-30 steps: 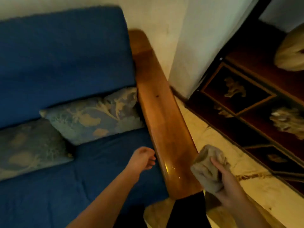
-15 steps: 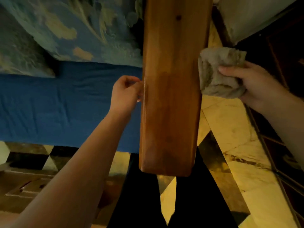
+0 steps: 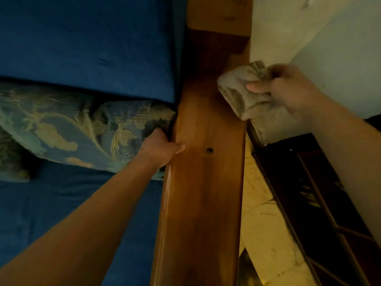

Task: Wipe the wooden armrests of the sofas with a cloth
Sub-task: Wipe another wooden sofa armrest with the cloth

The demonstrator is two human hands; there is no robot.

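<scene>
A long wooden armrest (image 3: 204,193) runs up the middle of the view, at the right side of a blue sofa (image 3: 86,44). My left hand (image 3: 159,148) grips the armrest's left edge, thumb on top and fingers curled down its inner side. My right hand (image 3: 288,89) holds a bunched beige cloth (image 3: 237,91) over the armrest's right edge, farther up. The cloth touches or hovers just above the wood; I cannot tell which.
A patterned blue and gold cushion (image 3: 68,129) lies on the seat against the armrest. A white wall (image 3: 329,38) stands right of the armrest. Below it are pale marble floor (image 3: 261,223) and a dark wooden cabinet (image 3: 309,193).
The view and both hands have moved up along the armrest. My left hand now grips the inner edge by the cushion. My right hand has brought the cloth over the armrest's right edge.
</scene>
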